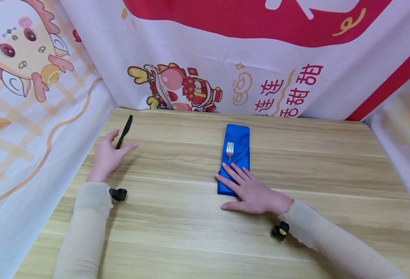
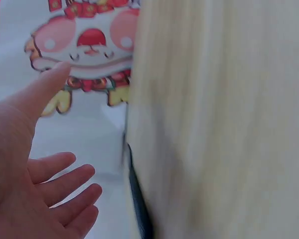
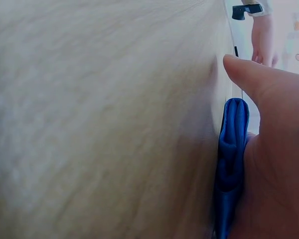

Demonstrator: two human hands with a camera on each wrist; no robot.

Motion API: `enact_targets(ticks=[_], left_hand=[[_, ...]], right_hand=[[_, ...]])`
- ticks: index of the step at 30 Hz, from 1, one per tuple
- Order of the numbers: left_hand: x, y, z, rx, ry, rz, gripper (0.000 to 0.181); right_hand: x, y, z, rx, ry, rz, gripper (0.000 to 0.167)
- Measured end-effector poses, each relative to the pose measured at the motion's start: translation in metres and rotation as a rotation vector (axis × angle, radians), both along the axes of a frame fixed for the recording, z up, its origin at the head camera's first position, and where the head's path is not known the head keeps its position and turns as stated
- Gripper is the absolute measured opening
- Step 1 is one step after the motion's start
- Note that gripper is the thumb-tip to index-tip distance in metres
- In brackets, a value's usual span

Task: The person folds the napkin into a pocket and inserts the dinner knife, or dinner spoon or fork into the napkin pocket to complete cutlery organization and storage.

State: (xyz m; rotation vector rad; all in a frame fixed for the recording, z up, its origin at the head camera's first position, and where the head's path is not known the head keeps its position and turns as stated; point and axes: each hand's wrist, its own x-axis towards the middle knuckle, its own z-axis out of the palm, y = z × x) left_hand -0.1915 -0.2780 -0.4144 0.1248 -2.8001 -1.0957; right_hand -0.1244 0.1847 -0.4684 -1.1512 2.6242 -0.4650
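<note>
A blue folded napkin (image 1: 237, 135) lies lengthwise on the wooden table, and the tines of a fork (image 1: 230, 149) show on top of it. My right hand (image 1: 251, 192) rests flat across the napkin's near half with fingers spread, covering the fork's handle. In the right wrist view the napkin's folded layers (image 3: 233, 144) stand out beside the palm. At the table's left, a black knife (image 1: 124, 131) lies slanted, blade away from me. My left hand (image 1: 107, 155) hovers by its handle end, thumb and fingers spread apart. The left wrist view shows the knife (image 2: 139, 199) apart from the fingers.
A pale wood-grain table (image 1: 177, 217) fills the lower view. White cloth with red cartoon prints (image 1: 187, 50) hangs behind its far edge, and more printed cloth (image 1: 34, 128) hangs along the left. Small black cameras (image 1: 118, 194) sit at both wrists.
</note>
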Motion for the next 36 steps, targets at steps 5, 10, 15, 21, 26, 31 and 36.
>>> enact_targets(ticks=[5,10,15,21,26,31,36], left_hand=[[0.001,-0.015,-0.006,-0.007,-0.041,0.027,0.096],[0.001,-0.024,-0.009,-0.006,-0.070,0.044,0.080],[-0.003,-0.030,-0.011,-0.030,-0.103,0.065,0.069],[-0.009,-0.032,-0.014,-0.096,-0.136,0.084,0.058],[-0.010,-0.030,-0.014,-0.123,-0.147,0.085,0.044],[-0.010,-0.029,-0.012,-0.147,-0.155,0.055,0.035],[-0.011,-0.028,-0.011,-0.172,-0.167,0.010,0.032]], right_hand=[[0.001,0.000,0.003,0.014,-0.004,-0.002,0.089],[0.002,-0.001,0.007,-0.006,-0.019,0.000,0.089],[0.002,-0.001,0.006,-0.003,-0.015,0.000,0.089],[0.001,-0.001,0.004,-0.005,-0.012,0.000,0.090],[0.001,-0.002,0.004,-0.013,-0.026,-0.003,0.090],[0.001,-0.001,0.001,-0.006,-0.022,-0.012,0.091],[-0.001,-0.001,-0.002,-0.001,-0.018,-0.017,0.091]])
